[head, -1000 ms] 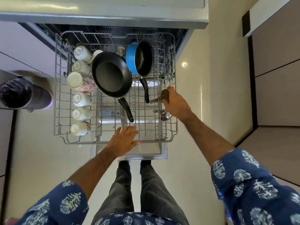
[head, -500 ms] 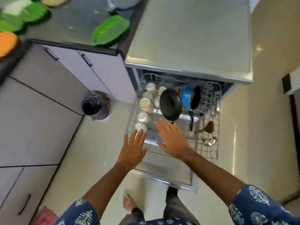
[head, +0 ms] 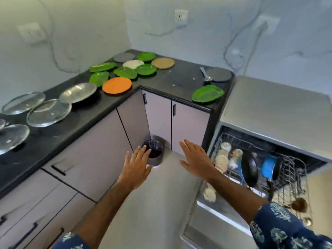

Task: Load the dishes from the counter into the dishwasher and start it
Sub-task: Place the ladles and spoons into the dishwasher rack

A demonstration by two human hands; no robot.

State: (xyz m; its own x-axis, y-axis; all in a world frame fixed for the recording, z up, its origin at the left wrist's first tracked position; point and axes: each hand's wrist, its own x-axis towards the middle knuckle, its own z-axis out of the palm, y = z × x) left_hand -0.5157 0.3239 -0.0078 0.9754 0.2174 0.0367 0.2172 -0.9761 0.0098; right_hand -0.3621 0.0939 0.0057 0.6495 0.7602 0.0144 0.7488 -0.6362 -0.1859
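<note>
Both hands, left (head: pixel 136 163) and right (head: pixel 196 158), have left the rack (head: pixel 291 178), each grip spread, empty.

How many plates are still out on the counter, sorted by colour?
Green plates: 7
Orange plate: 1
Grey plates: 2
White plate: 1
Tan plate: 1
Steel plate: 1
Total: 13, not counting the glass lids on the left; motion blur makes small details uncertain.
</note>
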